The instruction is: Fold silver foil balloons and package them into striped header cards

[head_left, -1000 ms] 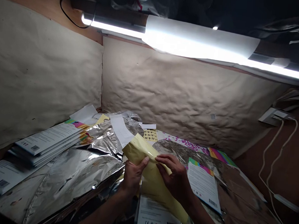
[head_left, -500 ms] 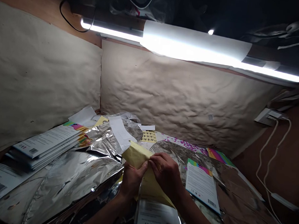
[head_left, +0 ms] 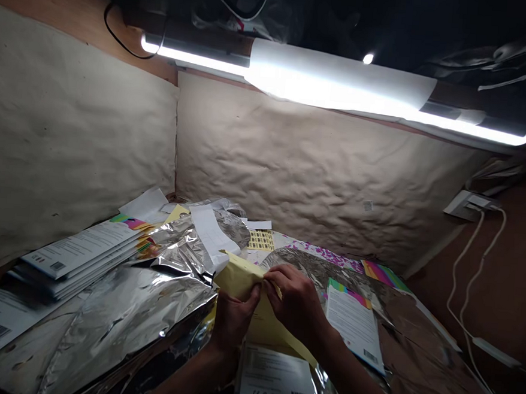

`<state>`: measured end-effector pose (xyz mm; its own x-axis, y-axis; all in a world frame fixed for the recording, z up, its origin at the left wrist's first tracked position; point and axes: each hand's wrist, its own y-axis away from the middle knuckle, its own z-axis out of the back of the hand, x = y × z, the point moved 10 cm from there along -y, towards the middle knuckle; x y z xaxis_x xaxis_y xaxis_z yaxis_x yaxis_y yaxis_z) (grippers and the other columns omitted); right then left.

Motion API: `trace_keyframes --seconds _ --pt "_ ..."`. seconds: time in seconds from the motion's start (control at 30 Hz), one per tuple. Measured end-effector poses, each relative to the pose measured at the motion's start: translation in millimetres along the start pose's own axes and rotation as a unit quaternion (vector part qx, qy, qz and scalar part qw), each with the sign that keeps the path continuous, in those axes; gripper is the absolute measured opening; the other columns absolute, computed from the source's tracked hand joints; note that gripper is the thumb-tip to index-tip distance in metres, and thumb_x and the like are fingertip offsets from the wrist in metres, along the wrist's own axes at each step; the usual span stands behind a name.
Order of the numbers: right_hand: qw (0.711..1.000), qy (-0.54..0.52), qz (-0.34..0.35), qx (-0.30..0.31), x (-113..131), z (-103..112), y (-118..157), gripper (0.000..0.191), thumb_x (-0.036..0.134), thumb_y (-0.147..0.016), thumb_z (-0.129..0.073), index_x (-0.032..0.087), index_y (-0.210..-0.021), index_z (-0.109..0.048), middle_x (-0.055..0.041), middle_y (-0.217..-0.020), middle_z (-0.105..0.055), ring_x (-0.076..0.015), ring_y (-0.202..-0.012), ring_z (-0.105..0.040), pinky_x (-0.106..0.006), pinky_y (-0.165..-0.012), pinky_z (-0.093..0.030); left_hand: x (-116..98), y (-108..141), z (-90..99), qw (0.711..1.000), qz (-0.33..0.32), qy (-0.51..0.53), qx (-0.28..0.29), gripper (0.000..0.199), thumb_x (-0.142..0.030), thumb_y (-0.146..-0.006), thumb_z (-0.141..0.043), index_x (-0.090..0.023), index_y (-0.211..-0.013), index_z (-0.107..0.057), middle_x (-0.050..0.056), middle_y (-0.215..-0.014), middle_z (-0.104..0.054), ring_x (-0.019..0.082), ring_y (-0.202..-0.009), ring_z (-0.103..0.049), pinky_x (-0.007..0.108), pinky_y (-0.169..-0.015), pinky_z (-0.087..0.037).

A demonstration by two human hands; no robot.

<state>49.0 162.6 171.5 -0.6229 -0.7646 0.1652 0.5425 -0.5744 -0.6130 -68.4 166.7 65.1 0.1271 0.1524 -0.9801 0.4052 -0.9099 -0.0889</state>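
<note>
Low in the middle of the head view, a pale yellow paper sheet [head_left: 239, 274] is bent over, its lower part hanging down between my wrists. My left hand [head_left: 234, 315] is closed on the fold, thumb on the near face. Beside that thumb, my right hand [head_left: 299, 295] pinches thumb and forefinger together at the sheet's right edge; whether a small piece sits between those fingertips cannot be seen. Just below lies a white printed packet [head_left: 275, 375] with a barcode, partly covered by the sheet's lower end.
Stacked white packets with rainbow tops [head_left: 88, 245] lie at left. Crumpled silver foil [head_left: 148, 297] spreads beside them, with a white paper strip [head_left: 211, 229] on it. A sheet of small labels [head_left: 261, 240] lies behind my hands. Another packet [head_left: 355, 323] is at right. A lamp tube [head_left: 200, 59] hangs above.
The yellow sheet's upper flap has tilted slightly and shifted a little. Both hands keep nearly the same place and grip. The whole view has drifted slightly.
</note>
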Motion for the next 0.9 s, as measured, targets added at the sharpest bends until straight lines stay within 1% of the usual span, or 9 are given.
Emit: trace_keyframes --seconds 0.17,0.27,0.33,0.43,0.5,0.6,0.73,0.8,0.9 --pt "0.991 -0.071 -0.043 -0.101 -14 24 2 0.012 0.013 -0.086 -0.057 0.019 -0.083 -0.067 -0.0052 -0.085 -0.068 -0.0172 -0.075 -0.064 -0.029 -0.067 -0.051 -3 -1 2.2 1.000 -0.014 0.027 -0.002 0.037 -0.037 -0.070 -0.080 -0.013 -0.097 -0.072 0.010 -0.098 -0.075 0.026 -0.089 -0.072 0.026 -0.075 -0.058" --pt "0.971 -0.080 -0.092 -0.208 -37 59 19 0.010 0.017 -0.088 -0.058 0.021 -0.085 -0.066 -0.0055 -0.087 -0.068 -0.0178 -0.078 -0.065 -0.030 -0.069 -0.053 -11 -12 34.9 0.989 -0.049 0.070 -0.124 0.047 -0.038 -0.068 -0.082 -0.017 -0.108 -0.068 0.008 -0.111 -0.072 0.024 -0.103 -0.068 0.025 -0.086 -0.055" --pt "0.968 -0.051 -0.091 -0.228 -47 70 36 0.008 0.018 -0.089 -0.060 0.022 -0.086 -0.066 -0.0056 -0.088 -0.068 -0.0190 -0.082 -0.066 -0.032 -0.073 -0.054 -11 -21 52.4 0.968 -0.060 0.165 -0.181 0.050 -0.043 -0.075 -0.077 -0.021 -0.118 -0.063 0.007 -0.124 -0.066 0.023 -0.118 -0.061 0.029 -0.098 -0.050" --pt "0.987 -0.045 -0.049 -0.148 -57 48 57 0.011 0.014 -0.089 -0.058 0.022 -0.089 -0.066 -0.0052 -0.089 -0.068 -0.0172 -0.080 -0.067 -0.029 -0.070 -0.054 10 -37 33.1 0.960 0.049 0.260 -0.088 0.059 -0.050 -0.085 -0.065 -0.029 -0.137 -0.048 0.008 -0.146 -0.049 0.024 -0.131 -0.050 0.041 -0.109 -0.041" --pt "0.995 -0.049 -0.021 -0.084 -60 22 70 0.014 0.012 -0.089 -0.057 0.021 -0.093 -0.066 -0.0055 -0.091 -0.068 -0.0162 -0.080 -0.067 -0.027 -0.068 -0.054 25 -32 7.8 0.975 0.119 0.188 0.021 0.068 -0.047 -0.084 -0.067 -0.028 -0.143 -0.041 0.012 -0.151 -0.043 0.027 -0.135 -0.046 0.046 -0.112 -0.036" --pt "0.998 -0.034 0.025 -0.040 -59 -7 78 0.018 0.008 -0.089 -0.054 0.020 -0.096 -0.066 -0.0061 -0.092 -0.069 -0.0160 -0.081 -0.067 -0.026 -0.069 -0.054 26 -12 -25.0 0.979 0.024 -0.068 0.192 0.059 -0.037 -0.079 -0.072 -0.023 -0.134 -0.056 0.014 -0.142 -0.053 0.031 -0.136 -0.044 0.047 -0.115 -0.032" --pt "0.997 -0.012 0.082 -0.014 -51 -23 74 0.017 0.008 -0.090 -0.052 0.018 -0.096 -0.065 -0.0060 -0.090 -0.069 -0.0140 -0.076 -0.066 -0.023 -0.066 -0.052 30 18 -48.4 0.858 -0.152 -0.388 0.301 0.053 -0.027 -0.081 -0.067 -0.017 -0.132 -0.059 0.013 -0.141 -0.054 0.034 -0.138 -0.040 0.053 -0.116 -0.027" --pt "0.995 0.000 0.098 0.003 -50 -28 72 0.014 0.010 -0.091 -0.053 0.017 -0.097 -0.064 -0.0062 -0.090 -0.069 -0.0139 -0.075 -0.065 -0.023 -0.064 -0.051 35 22 -49.7 0.810 -0.176 -0.462 0.315 0.054 -0.029 -0.086 -0.062 -0.015 -0.138 -0.053 0.013 -0.145 -0.050 0.032 -0.138 -0.040 0.051 -0.115 -0.031" --pt "0.993 0.015 0.109 0.033 -52 -36 74 0.013 0.011 -0.092 -0.054 0.017 -0.098 -0.064 -0.0064 -0.091 -0.069 -0.0150 -0.076 -0.066 -0.024 -0.064 -0.052 37 24 -51.1 0.774 -0.191 -0.512 0.321 0.054 -0.033 -0.090 -0.058 -0.016 -0.141 -0.049 0.012 -0.147 -0.048 0.029 -0.139 -0.040 0.047 -0.115 -0.034"
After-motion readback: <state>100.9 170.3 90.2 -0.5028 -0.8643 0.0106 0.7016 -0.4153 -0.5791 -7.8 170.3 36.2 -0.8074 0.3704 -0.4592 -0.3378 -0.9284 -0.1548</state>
